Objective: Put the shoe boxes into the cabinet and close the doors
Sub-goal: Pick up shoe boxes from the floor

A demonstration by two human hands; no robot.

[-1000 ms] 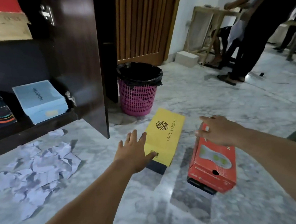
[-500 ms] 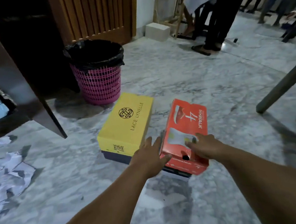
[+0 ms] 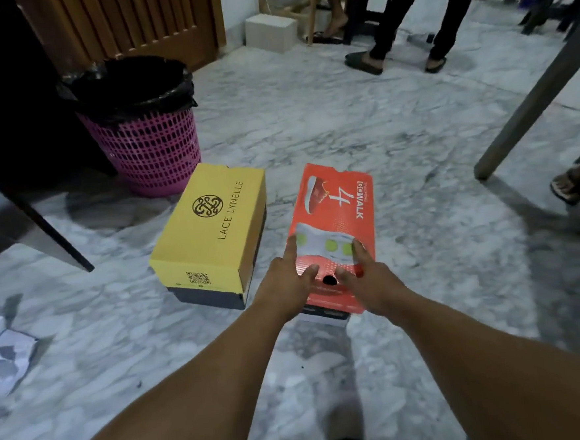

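red box point(image 3: 333, 216): on the marble floor point(image 3: 396, 136), lid up, long axis running away from the camera, near end under both hands. lid looks seated, a dark finger hole shows in the near end.
left hand point(image 3: 286, 282): on the near left corner, forefinger straight along the lid's left edge, thumb on top near the hole. fingers spread and mostly straight, touching, not yet curled round the box.
right hand point(image 3: 365, 280): mirror of that on the near right corner, forefinger along the right edge, thumb on top. also spread. can't tell whether the lower fingers reach under the end.
yellow box point(image 3: 210, 232): just beside the red one on its left, narrow gap between, same heading, untouched. dark base shows under the yellow lid.
cabinet door point(image 3: 22, 190): dark panel at far left, swung open. cabinet interior not in view.
step: start of the red box pickup, hands set, no lift yet by the look of it.
next move: close fingers down the sides or under the near end, lift level so the lid stays on, swing left round the open door edge.
risk: clipping the yellow box or the pink bin point(image 3: 146, 150) on the swing.
left over: yellow box, then the doors.
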